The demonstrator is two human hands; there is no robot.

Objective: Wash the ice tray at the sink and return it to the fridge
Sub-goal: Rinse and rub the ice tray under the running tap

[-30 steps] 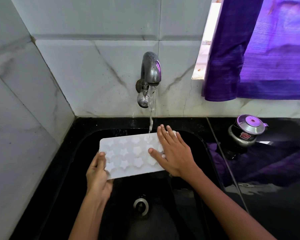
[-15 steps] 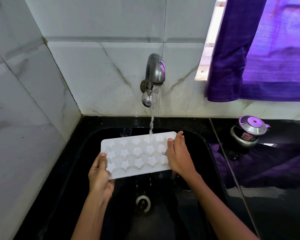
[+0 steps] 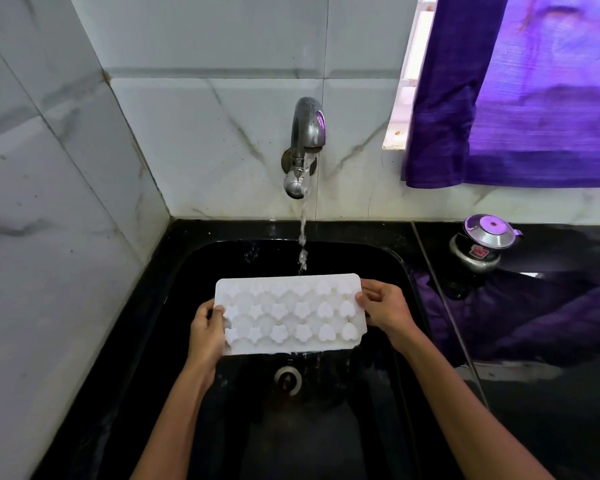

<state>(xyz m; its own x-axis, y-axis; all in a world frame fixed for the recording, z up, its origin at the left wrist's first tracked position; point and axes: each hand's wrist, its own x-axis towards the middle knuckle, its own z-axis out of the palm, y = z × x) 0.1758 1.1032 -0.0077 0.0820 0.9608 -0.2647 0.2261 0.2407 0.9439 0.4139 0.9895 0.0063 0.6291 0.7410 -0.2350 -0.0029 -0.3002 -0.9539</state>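
Over the black sink basin (image 3: pixel 388 271), the left hand (image 3: pixel 205 332) grips the left short edge of the white plastic ice tray with star and heart moulds (image 3: pixel 290 313), thumb on top and fingers tucked beneath, so the moulded face looks up at the camera. Right of that grip the tray spans the middle of the basin, held roughly level in the air, clear of the sink floor. Judging by the setup, two end grips leave the whole moulded face open to the rinse. The water stream (image 3: pixel 303 237) falls from the curved chrome wall tap (image 3: pixel 305 143) and meets the tray's far long edge, a little nearer the right hand's grip; water runs off the near edge towards the round metal drain (image 3: pixel 287 377) below. On the right short edge, the right hand (image 3: pixel 387 308) pinches the rim, thumb on top. Outside both grips there is dark basin wall on either side, with room to tilt or slide the tray. Farther right, on the black counter, stands a small metal pot with a domed lid (image 3: pixel 482 245), well apart from the tray, under a purple curtain (image 3: pixel 534 91).
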